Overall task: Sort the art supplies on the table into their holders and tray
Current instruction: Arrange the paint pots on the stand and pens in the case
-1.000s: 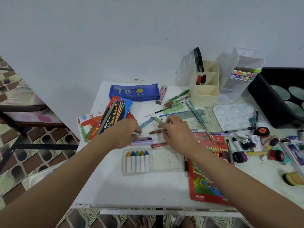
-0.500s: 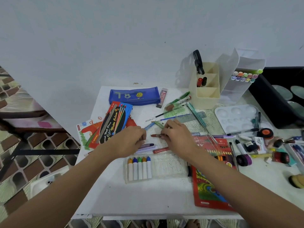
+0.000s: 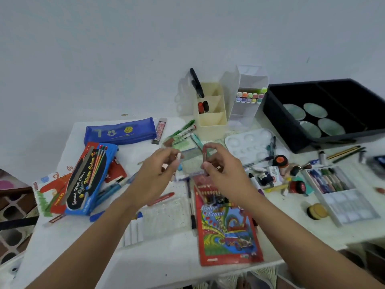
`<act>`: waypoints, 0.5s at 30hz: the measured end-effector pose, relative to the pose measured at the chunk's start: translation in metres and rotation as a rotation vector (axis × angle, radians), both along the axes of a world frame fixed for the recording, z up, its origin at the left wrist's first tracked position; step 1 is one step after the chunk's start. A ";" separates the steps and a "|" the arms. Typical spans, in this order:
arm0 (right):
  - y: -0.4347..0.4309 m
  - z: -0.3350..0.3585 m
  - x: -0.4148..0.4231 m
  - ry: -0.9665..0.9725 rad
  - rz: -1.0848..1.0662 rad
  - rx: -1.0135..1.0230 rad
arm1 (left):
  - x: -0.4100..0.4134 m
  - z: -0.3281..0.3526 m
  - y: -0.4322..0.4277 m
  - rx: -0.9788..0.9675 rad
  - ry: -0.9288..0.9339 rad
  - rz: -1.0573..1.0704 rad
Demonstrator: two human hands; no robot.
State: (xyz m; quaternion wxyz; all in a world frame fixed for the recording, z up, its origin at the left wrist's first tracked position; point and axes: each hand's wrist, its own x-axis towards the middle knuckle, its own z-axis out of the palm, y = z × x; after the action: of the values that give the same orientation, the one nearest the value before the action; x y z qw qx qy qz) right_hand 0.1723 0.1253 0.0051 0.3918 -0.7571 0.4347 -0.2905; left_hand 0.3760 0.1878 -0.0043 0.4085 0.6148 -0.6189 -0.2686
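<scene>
Two-handed, rising off the table (image 3: pixel 166 257): pinching a red crayon (image 3: pixel 205 156) in the right hand (image 3: pixel 225 174), white bit (image 3: pixel 178 157) in left hand (image 3: pixel 154 174), likely tray-bound.

I get soft, even light; faint shadows behind the cream plastic holder (image 3: pixel 211 126), left hand (image 3: pixel 155 174) and right hand (image 3: pixel 224 170) motion-blurred, the white surface (image 3: pixel 166 259) bowing at frame edges

Small piece (image 3: pixel 178 157) in left hand (image 3: pixel 155 174) is blurred, unidentifiable; crayon tray (image 3: pixel 166 214) is half hidden by forearm; black bin (image 3: pixel 280 122) is cut off rightward.
</scene>
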 end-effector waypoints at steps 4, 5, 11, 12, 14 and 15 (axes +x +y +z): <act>-0.014 0.007 -0.048 -0.004 0.034 -0.049 | -0.054 0.010 -0.015 0.044 0.154 -0.042; -0.020 0.008 -0.062 0.001 0.036 -0.066 | -0.070 0.012 -0.019 0.048 0.185 -0.061; -0.061 0.003 -0.156 -0.099 0.009 -0.115 | -0.175 0.004 -0.049 0.069 0.169 -0.081; -0.067 0.002 -0.173 -0.120 -0.003 -0.126 | -0.193 0.001 -0.055 0.071 0.172 -0.064; -0.077 -0.001 -0.208 -0.139 -0.028 -0.153 | -0.229 0.000 -0.064 0.091 0.208 -0.022; -0.081 -0.003 -0.225 -0.134 -0.037 -0.163 | -0.245 0.001 -0.068 0.103 0.219 -0.003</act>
State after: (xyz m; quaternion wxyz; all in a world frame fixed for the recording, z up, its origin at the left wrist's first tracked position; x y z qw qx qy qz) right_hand -0.0531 0.0444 0.0022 0.3517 -0.7571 0.3963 -0.3821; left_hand 0.1307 0.1200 -0.0035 0.4412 0.6009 -0.5569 -0.3663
